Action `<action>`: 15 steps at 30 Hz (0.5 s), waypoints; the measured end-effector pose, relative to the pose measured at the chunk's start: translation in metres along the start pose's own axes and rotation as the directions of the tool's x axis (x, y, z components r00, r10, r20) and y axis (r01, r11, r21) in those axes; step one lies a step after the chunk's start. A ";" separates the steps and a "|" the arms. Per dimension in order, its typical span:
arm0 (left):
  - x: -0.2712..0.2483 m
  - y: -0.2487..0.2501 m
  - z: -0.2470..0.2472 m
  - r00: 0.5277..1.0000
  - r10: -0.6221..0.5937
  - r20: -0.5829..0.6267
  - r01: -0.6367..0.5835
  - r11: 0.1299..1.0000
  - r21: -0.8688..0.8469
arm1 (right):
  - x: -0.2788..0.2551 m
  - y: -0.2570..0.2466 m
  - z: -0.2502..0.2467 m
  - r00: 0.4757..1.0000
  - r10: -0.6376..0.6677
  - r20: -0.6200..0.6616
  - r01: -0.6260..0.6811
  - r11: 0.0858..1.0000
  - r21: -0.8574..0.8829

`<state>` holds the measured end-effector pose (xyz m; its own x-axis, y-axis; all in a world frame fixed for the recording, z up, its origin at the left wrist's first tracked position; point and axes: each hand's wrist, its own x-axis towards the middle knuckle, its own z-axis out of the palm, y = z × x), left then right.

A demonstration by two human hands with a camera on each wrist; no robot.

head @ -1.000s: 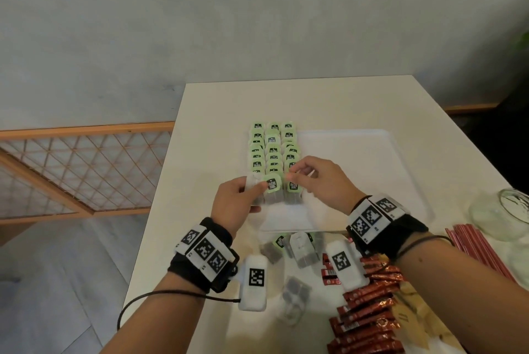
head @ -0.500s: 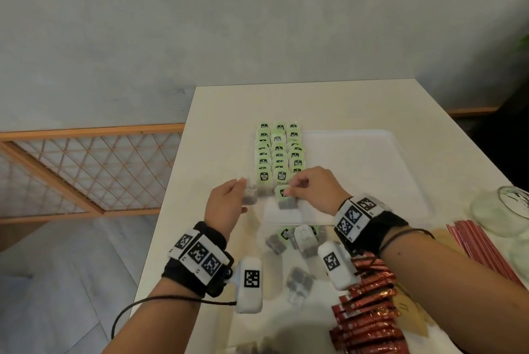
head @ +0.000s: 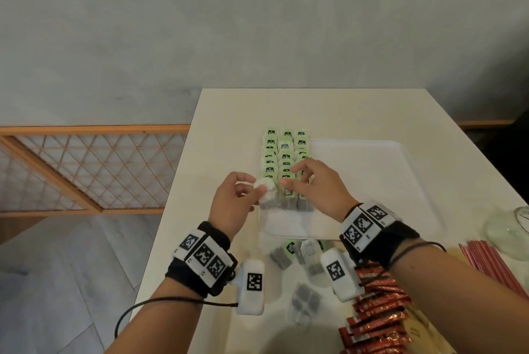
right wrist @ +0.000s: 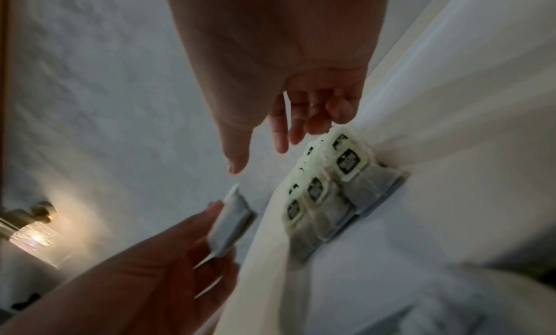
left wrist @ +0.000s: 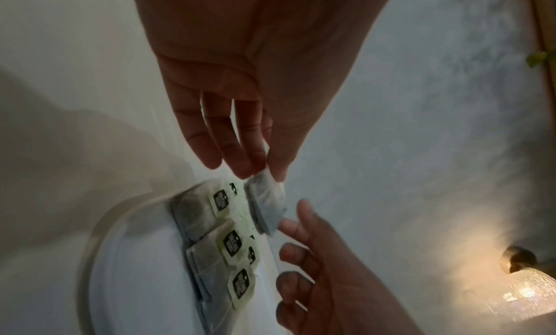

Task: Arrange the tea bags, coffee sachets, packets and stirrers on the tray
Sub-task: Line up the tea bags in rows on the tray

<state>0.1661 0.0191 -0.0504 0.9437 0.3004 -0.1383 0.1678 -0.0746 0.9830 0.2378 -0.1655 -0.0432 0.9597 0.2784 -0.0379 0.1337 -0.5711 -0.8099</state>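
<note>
Tea bags point(head: 284, 159) are lying overlapped in three rows at the tray's point(head: 372, 181) nine o'clock side. Left hand point(head: 234, 199) is pinching one bag point(head: 266, 190) beside the front row, probably to extend it; right hand point(head: 312, 184), fingers loosely spread, is hovering over the row's end.

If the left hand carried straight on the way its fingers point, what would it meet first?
Most likely the nearest tea bags in the rows on the tray, which the right hand is steadying. The left hand pinches a tea bag just beside them; depth is uncertain.
</note>
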 end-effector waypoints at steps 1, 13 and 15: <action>0.000 0.003 0.004 0.999 0.019 0.037 -0.019 1.000 0.005 | -0.002 -0.004 0.000 1.000 -0.006 0.025 0.004 0.999 0.052; -0.005 0.017 0.031 0.990 0.111 0.085 -0.132 0.939 0.317 | -0.007 -0.019 0.005 0.991 -0.122 -0.046 0.124 0.991 0.039; -0.005 0.015 0.032 0.989 0.124 0.076 -0.141 0.943 0.300 | -0.012 -0.022 0.010 0.989 -0.145 -0.032 0.146 0.988 0.049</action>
<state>0.1736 -0.0141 -0.0386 0.9762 0.2157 -0.0239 0.1103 -0.3983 0.9106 0.2207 -0.1486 -0.0304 0.9375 0.3337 0.0984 0.2605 -0.4860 -0.8342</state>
